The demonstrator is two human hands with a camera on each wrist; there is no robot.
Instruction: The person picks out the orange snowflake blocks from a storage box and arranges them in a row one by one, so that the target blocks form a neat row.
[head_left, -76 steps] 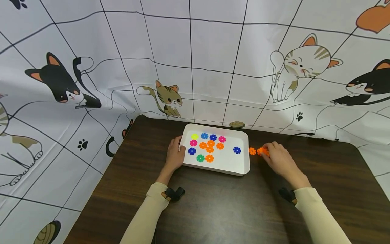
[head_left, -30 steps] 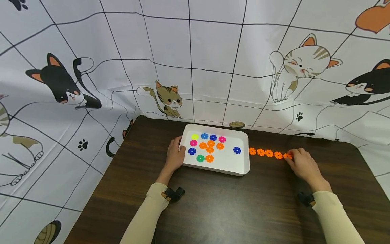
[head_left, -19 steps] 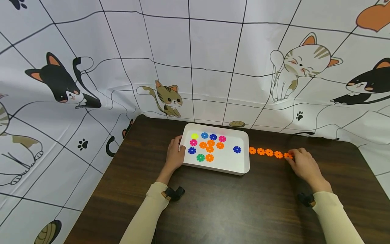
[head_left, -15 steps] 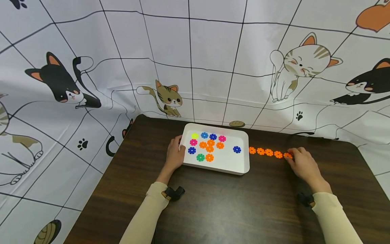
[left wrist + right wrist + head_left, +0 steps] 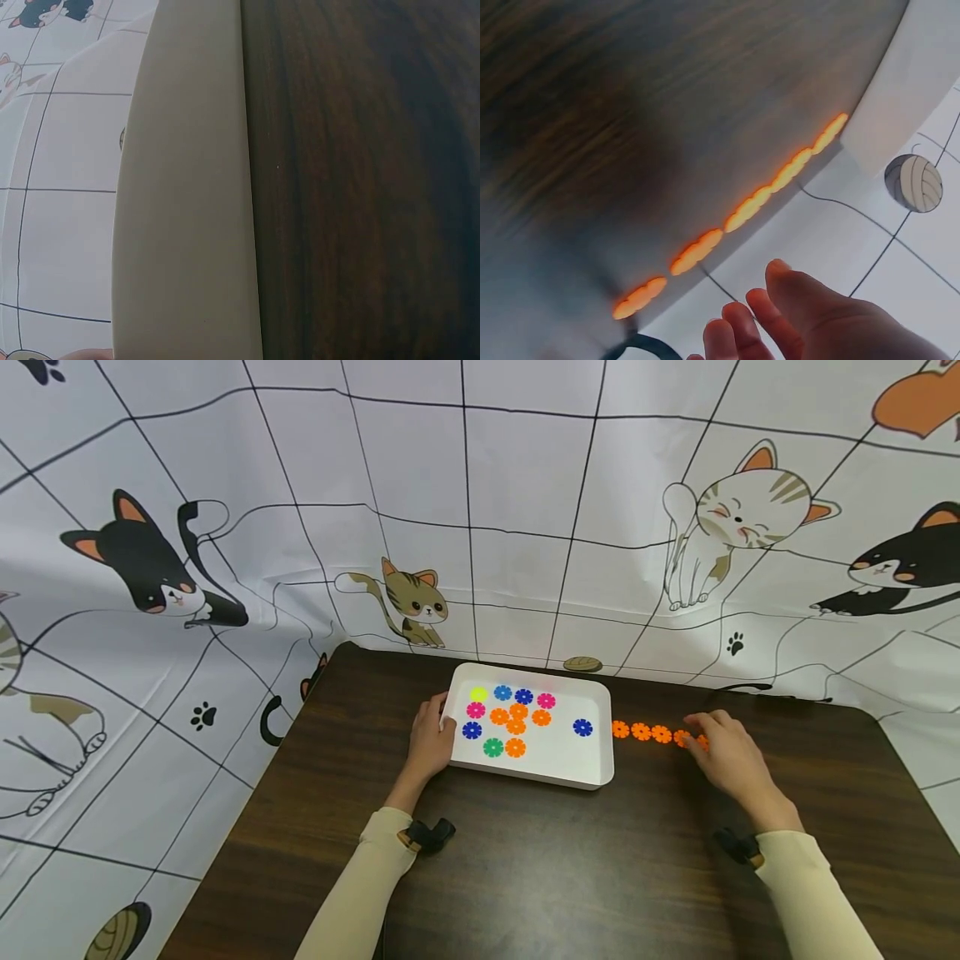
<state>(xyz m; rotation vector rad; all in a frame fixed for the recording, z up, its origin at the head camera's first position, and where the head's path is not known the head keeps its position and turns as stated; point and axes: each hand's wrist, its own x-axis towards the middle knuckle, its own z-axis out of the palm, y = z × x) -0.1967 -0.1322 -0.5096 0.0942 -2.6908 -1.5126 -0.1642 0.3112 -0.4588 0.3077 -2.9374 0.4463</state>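
Note:
My left hand [image 5: 431,745] grips the left end of a shallow white tray [image 5: 555,768], with the thumb at its rim. In the left wrist view the tray's side wall [image 5: 184,187] stands beside the dark wood. Several orange notched discs [image 5: 641,732] lie flat in a row running right from the tray. Over the row's right end is my right hand [image 5: 731,760], partly covering the last discs. The right wrist view has these orange discs [image 5: 748,208] spaced along the table, apart from the loosely bent fingers of the right hand [image 5: 802,315], which hold nothing.
Inside the tray lie several more notched discs: orange, a green disc [image 5: 492,747], a yellow disc [image 5: 478,694], pink and blue ones. The dark wooden table [image 5: 525,877] meets a white cat-print sheet [image 5: 525,527] along its back edge.
My right hand set out the orange discs in a row while moving right. Since half a second ago it has let go of the last disc and shifted slightly left. The left hand stayed put.

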